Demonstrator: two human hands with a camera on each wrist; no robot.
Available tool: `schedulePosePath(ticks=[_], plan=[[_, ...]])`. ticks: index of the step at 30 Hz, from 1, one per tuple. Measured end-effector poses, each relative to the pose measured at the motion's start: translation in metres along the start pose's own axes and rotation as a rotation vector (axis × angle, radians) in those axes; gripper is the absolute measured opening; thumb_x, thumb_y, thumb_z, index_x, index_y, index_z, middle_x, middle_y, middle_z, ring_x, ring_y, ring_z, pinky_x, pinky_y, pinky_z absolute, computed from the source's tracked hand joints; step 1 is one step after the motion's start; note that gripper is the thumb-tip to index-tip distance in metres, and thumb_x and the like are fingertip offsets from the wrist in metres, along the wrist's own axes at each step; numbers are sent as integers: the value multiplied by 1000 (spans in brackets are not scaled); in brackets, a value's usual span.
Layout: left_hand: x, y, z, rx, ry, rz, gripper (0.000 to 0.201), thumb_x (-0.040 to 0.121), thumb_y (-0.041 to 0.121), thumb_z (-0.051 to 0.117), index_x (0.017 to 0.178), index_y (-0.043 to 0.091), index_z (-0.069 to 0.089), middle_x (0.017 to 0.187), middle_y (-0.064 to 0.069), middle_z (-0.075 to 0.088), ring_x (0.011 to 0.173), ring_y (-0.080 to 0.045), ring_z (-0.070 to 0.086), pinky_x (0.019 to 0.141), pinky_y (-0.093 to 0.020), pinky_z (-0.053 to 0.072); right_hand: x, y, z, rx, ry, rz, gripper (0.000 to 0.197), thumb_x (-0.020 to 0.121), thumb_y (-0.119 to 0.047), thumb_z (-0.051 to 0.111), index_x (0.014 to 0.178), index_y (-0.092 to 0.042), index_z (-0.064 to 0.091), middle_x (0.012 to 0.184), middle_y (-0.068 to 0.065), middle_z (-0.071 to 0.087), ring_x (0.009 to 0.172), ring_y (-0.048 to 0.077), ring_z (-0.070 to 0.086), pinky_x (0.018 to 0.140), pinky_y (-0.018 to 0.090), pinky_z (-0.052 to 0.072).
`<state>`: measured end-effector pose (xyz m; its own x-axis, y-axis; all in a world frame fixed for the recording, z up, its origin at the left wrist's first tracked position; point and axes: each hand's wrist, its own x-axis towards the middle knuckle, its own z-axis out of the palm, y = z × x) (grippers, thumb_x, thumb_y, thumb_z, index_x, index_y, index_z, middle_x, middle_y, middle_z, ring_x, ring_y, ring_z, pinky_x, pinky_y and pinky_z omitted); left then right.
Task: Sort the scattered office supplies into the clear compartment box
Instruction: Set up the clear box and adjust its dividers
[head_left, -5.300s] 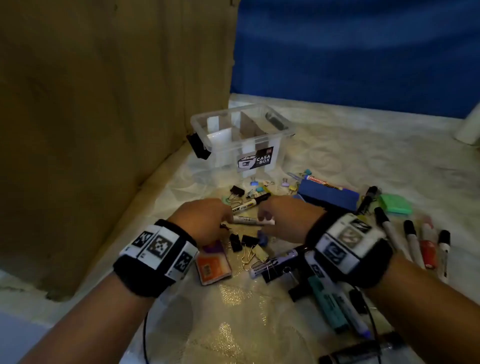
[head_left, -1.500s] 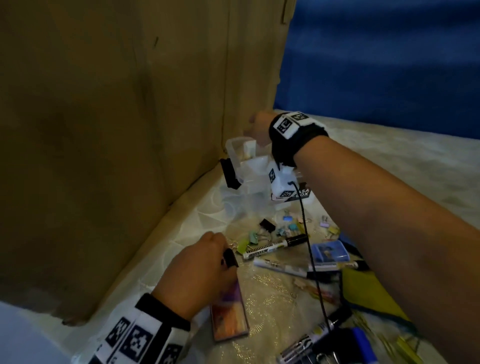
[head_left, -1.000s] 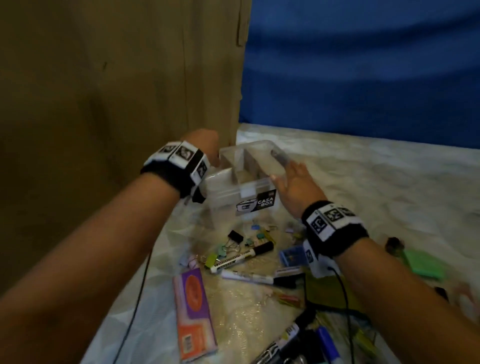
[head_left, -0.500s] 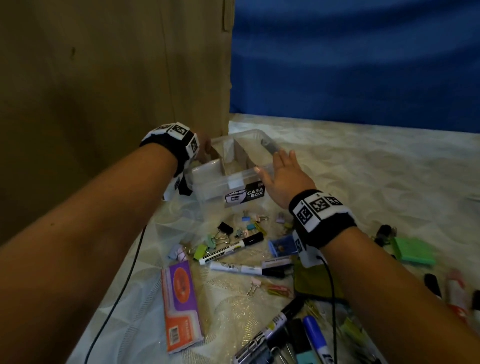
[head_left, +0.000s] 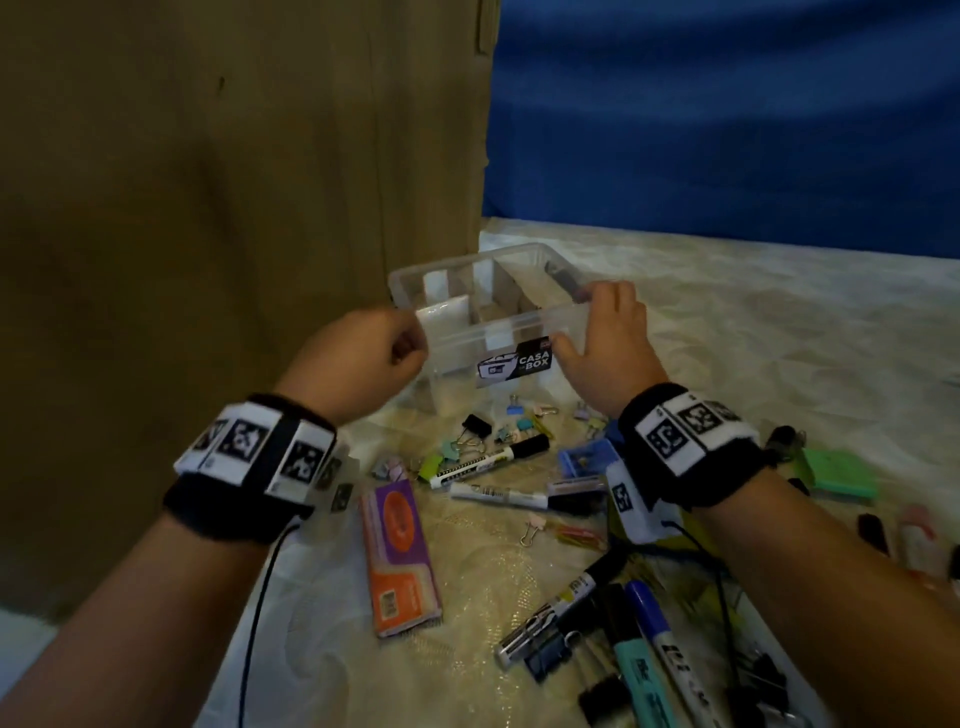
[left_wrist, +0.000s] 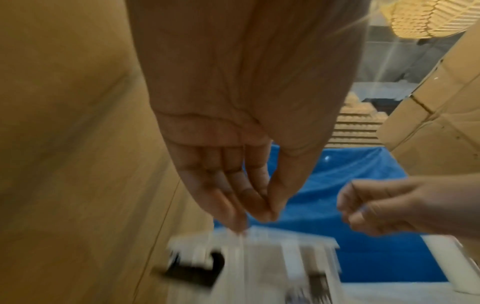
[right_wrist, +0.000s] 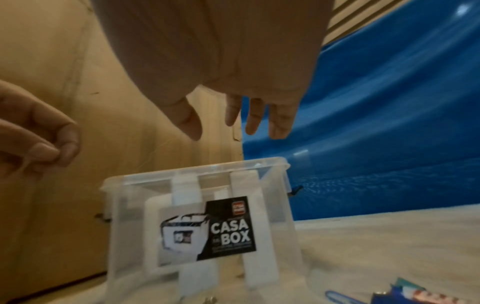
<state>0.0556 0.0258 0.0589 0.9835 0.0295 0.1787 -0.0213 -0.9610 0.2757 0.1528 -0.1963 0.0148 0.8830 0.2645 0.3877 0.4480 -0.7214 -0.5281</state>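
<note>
The clear compartment box (head_left: 457, 358) with its black label stands open by the cardboard wall; its white dividers show through the front wall (right_wrist: 130, 205), and it is blurred in the left wrist view (left_wrist: 272, 257). My left hand (head_left: 384, 353) is at the box's near left corner with its fingers curled and the thumb on the fingertips (right_wrist: 46, 148), and nothing shows in them (left_wrist: 254, 205). My right hand (head_left: 597, 338) is at the box's right end, with its fingers (right_wrist: 233, 119) straight and spread just above the rim. Markers (head_left: 488, 460), binder clips (head_left: 475, 426) and a purple-orange pack (head_left: 400, 556) lie scattered in front.
A tall cardboard wall (head_left: 208, 208) rises close on the left and a blue sheet (head_left: 727, 130) hangs behind. A small blue box (head_left: 587, 460), a green pad (head_left: 836, 473) and several more markers (head_left: 623, 649) lie near my right forearm. Wrist cables trail over the cloth.
My left hand has drawn back from the box's far left side to its near left corner and curled. My right hand stays at the right end.
</note>
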Motion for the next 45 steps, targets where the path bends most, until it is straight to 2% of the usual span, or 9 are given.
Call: schedulePosePath(ticks=[4, 8, 15, 20, 27, 33, 37, 40, 45], plan=[[-17, -16, 30, 48, -293, -4, 11, 92, 21, 54, 99, 22, 63, 97, 6, 61, 88, -11, 56, 65, -17, 40, -10, -19, 8, -62, -321, -27, 18, 93, -26, 50, 105, -12, 52, 94, 5, 60, 83, 21, 57, 70, 32, 47], [-21, -26, 50, 172, -440, -63, 25, 91, 21, 57, 115, 23, 61, 119, 2, 60, 103, -14, 56, 82, -23, 42, -4, -29, 32, -263, -692, -41, 24, 93, -23, 55, 106, -5, 65, 108, 15, 67, 98, 27, 64, 82, 32, 51], [-21, -28, 55, 178, -398, -90, 22, 88, 14, 58, 105, 22, 68, 114, 2, 65, 103, -16, 59, 77, -22, 41, 26, 3, 107, -583, -791, -118, 5, 80, -16, 63, 76, -16, 64, 94, 4, 70, 79, 26, 63, 77, 41, 57], [-18, -29, 57, 174, -407, -72, 16, 86, 13, 60, 97, 18, 71, 104, 0, 69, 98, -17, 61, 73, -22, 40, 20, -8, 91, -560, -795, -172, 12, 87, -16, 59, 76, -16, 63, 107, 7, 67, 93, 26, 63, 83, 34, 52], [-13, -34, 55, 21, -361, -48, 3, 84, 19, 64, 85, 20, 67, 98, 3, 62, 96, -17, 61, 83, -34, 52, -4, -18, 27, 516, -583, 271, 17, 86, -11, 64, 71, -11, 57, 103, 18, 71, 98, 28, 69, 91, 41, 55], [-12, -36, 50, -347, -284, -11, 15, 89, 16, 60, 75, 17, 54, 118, -4, 65, 106, -13, 61, 95, -37, 51, -16, -10, 15, 1176, -514, 540, 18, 88, -4, 59, 78, -11, 46, 89, 18, 64, 81, 28, 69, 67, 32, 60], [-14, -33, 47, -631, -202, -119, 21, 92, 4, 53, 73, 11, 46, 104, -25, 66, 90, -24, 66, 84, -40, 54, -14, -18, 29, 918, -624, 507, 13, 92, -4, 48, 80, -9, 45, 71, 10, 53, 57, 19, 56, 63, 35, 59], [-17, -35, 45, -726, -170, -215, 16, 94, 5, 50, 81, 11, 43, 91, -16, 65, 77, -22, 64, 69, -27, 58, -5, -28, 47, 478, -735, 336, 15, 94, -7, 41, 80, -12, 45, 71, 7, 50, 55, 19, 52, 57, 33, 52], [-14, -48, 46, -498, -162, -263, 13, 97, 10, 40, 108, 16, 45, 82, -6, 59, 76, -20, 59, 70, -34, 55, 13, -36, 79, -321, -810, -135, 27, 92, -31, 52, 114, -16, 49, 103, 7, 59, 87, 27, 58, 74, 35, 50]])
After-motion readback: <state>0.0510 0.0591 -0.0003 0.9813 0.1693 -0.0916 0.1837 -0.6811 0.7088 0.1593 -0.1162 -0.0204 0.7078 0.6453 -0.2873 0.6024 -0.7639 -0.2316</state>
